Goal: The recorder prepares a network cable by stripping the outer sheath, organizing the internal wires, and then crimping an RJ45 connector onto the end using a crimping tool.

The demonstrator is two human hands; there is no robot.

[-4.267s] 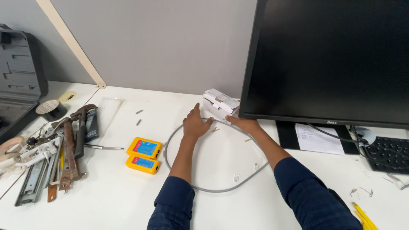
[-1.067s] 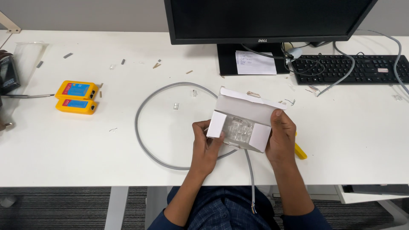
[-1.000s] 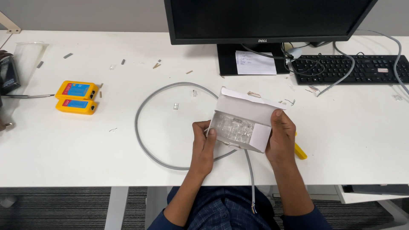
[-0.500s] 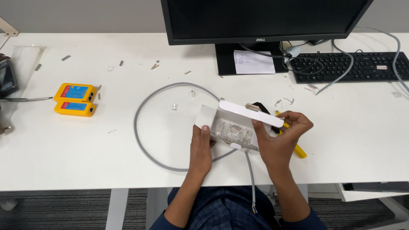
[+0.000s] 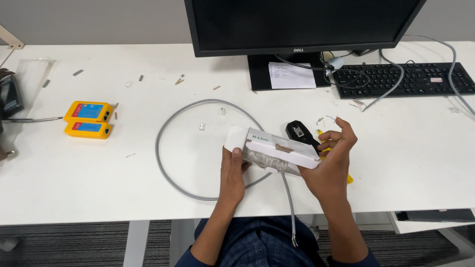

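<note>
At lower centre, the left hand (image 5: 232, 170) grips the left end of a small white box (image 5: 275, 151) of clear connectors, while the right hand (image 5: 330, 160) supports its right end, fingers partly spread. Behind it, a grey cable (image 5: 170, 128) loops on the white desk (image 5: 148, 59); a monitor (image 5: 302, 24) stands at the top.

Open white desk (image 5: 405, 148) lies at right of centre and lower left of the frame. The grey cable loop (image 5: 168, 123) rings the middle; yellow testers (image 5: 89, 118) block the left, monitor stand (image 5: 262, 74) and keyboard (image 5: 401, 79) the top.
</note>
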